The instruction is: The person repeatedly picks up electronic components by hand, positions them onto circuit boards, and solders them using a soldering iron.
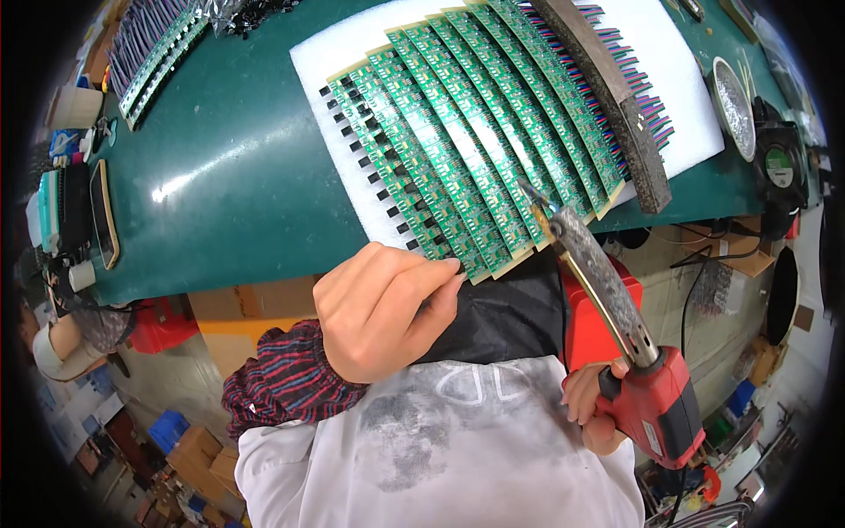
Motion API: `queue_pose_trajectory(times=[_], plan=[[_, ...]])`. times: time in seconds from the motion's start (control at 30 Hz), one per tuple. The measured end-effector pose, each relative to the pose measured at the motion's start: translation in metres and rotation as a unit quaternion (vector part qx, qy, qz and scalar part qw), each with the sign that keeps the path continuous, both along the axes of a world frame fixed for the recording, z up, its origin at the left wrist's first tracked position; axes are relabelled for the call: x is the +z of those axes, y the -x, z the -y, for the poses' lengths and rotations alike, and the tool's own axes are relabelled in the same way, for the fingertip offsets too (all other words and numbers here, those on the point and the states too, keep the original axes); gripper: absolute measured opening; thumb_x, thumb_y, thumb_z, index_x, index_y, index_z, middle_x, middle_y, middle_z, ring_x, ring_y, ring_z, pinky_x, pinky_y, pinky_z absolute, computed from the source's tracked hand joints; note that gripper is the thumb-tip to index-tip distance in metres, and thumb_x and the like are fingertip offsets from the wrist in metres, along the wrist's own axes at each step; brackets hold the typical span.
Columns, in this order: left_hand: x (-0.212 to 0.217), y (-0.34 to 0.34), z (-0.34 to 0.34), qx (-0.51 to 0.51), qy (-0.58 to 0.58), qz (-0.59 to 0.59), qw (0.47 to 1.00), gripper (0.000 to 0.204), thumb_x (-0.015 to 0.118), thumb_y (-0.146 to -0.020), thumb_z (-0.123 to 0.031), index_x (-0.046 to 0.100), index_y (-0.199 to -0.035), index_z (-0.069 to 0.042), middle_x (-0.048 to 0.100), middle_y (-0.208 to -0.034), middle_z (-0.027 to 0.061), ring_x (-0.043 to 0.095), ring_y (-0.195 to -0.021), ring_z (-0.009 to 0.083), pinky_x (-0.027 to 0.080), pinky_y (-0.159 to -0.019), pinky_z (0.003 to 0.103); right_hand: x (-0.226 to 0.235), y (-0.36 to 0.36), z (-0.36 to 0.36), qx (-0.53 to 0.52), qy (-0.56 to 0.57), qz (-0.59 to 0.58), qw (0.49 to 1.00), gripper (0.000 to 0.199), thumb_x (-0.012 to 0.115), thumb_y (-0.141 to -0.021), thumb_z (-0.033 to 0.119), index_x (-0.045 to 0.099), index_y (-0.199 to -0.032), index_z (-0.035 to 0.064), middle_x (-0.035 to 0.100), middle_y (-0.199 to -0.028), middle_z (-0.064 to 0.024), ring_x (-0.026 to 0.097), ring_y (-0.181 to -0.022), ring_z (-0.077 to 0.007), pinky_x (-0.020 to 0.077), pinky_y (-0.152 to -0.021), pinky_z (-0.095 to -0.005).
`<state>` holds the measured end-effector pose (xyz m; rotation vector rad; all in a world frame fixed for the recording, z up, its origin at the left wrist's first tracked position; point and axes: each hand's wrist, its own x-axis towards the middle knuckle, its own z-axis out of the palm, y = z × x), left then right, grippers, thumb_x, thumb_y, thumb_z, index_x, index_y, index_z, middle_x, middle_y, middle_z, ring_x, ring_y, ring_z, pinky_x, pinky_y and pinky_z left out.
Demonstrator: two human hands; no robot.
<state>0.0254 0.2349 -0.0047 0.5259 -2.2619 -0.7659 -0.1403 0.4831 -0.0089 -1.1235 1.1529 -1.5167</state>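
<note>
Strips of green circuit boards [475, 132] lie side by side, overlapping, on a white foam sheet [321, 57]. Small black components [374, 177] line the left edge of the leftmost strip. My left hand [387, 304] is closed in a pinch at that strip's near end. A small dark piece, apparently one of those black components, shows at its fingertips. My right hand [594, 409] grips a red soldering gun [656, 409], partly hidden behind its handle. The gun's long metal barrel points up and left, its tip over the near right part of the boards.
A heavy metal bar [607, 88] lies across bundles of coloured wires [647, 101] at the right. Beyond it stand a silvery dish [733, 110] and a small black fan [781, 167]. Another wired board strip [163, 70] rests at the far left of the green table [238, 211].
</note>
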Motion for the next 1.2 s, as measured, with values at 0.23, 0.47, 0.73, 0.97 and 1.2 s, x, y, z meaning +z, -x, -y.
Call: queue_pose_trajectory(times=[0.23,0.47,0.73,0.97,1.2], plan=[[0.003,-0.003,-0.002,-0.003,-0.012,0.026,1.000,0.025,0.076,-0.066,0.007,0.065,-0.087,-0.001,0.062,-0.073,0.0086,0.058,-0.059,0.0204,0.044,-0.051,0.029,0.042,0.011,-0.017,-0.016,-0.311,0.058,0.949,0.027,0.081,-0.065,0.022,0.061,-0.069,0.0048,0.066,-0.073,-0.0082,0.064,-0.069,-0.0250,0.0504,-0.064,-0.0363],[0.006,0.000,-0.004,0.011,-0.037,0.032,0.999,0.022,0.075,-0.066,0.008,0.066,-0.085,-0.001,0.061,-0.071,0.0085,0.058,-0.060,0.0207,0.044,-0.052,0.029,0.009,0.000,-0.034,0.019,-0.113,0.056,0.992,0.043,0.077,-0.080,0.039,0.058,-0.081,0.0013,0.064,-0.069,-0.0087,0.061,-0.064,-0.0242,0.0510,-0.069,-0.0382],[0.014,0.001,-0.005,0.026,-0.086,0.057,0.994,0.017,0.073,-0.067,0.008,0.068,-0.082,-0.001,0.061,-0.071,0.0080,0.058,-0.060,0.0194,0.042,-0.049,0.029,-0.004,-0.005,-0.042,-0.010,-0.125,0.006,0.992,0.062,0.095,-0.056,0.033,0.055,-0.086,-0.0023,0.059,-0.063,-0.0070,0.054,-0.049,-0.0144,0.0392,-0.047,-0.0282],[0.014,0.003,-0.005,0.030,-0.071,0.051,0.996,0.020,0.072,-0.060,0.008,0.064,-0.076,0.000,0.056,-0.069,0.0077,0.057,-0.060,0.0231,0.045,-0.051,0.032,-0.004,-0.013,-0.039,-0.090,-0.105,-0.055,0.989,0.062,0.094,-0.058,0.030,0.051,-0.090,-0.0012,0.060,-0.063,-0.0087,0.057,-0.052,-0.0149,0.0409,-0.047,-0.0282],[0.017,0.002,-0.004,0.030,-0.085,0.066,0.994,0.016,0.073,-0.067,0.008,0.067,-0.080,0.000,0.061,-0.070,0.0078,0.057,-0.059,0.0183,0.040,-0.047,0.028,0.000,0.002,-0.040,0.020,-0.094,-0.027,0.995,0.054,0.093,-0.058,0.022,0.057,-0.090,-0.0023,0.062,-0.063,-0.0099,0.061,-0.053,-0.0179,0.0454,-0.049,-0.0297]])
